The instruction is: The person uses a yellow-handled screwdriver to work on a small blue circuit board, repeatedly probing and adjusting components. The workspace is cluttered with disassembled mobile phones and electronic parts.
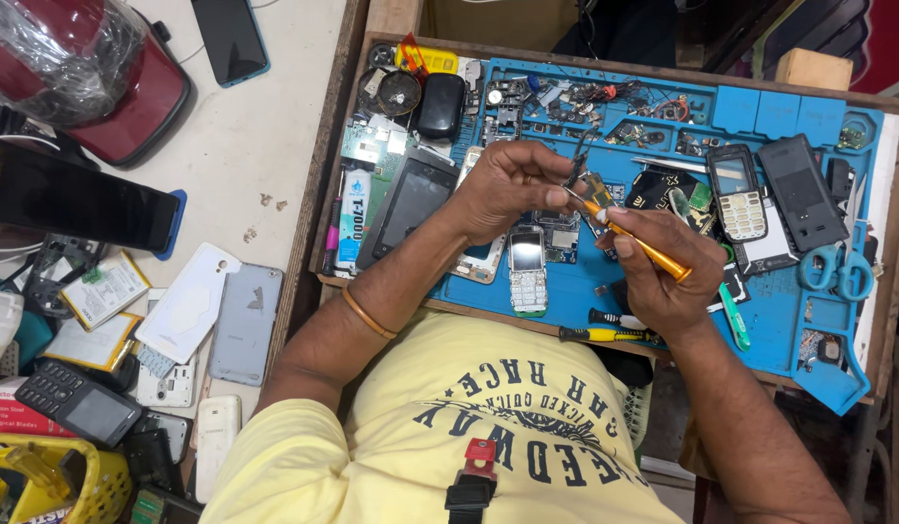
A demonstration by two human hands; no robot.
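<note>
My left hand [513, 184] pinches a small circuit board [595, 186] above the blue repair mat [789, 320]. In my right hand [663, 267] is an orange-handled screwdriver [644, 247], whose metal tip touches the board. Just below my left hand a small silver keypad phone [527, 272] lies face up on the mat. A black smartphone [411, 204] rests at the mat's left side.
On the mat lie a grey keypad phone [739, 194], a black back cover [804, 192], blue-handled scissors [836, 272], a yellow-black screwdriver [605, 335], a green tool [733, 320] and loose parts along the top. Left of the tray sit phone covers, batteries, a tablet [76, 199] and a red appliance [90, 78].
</note>
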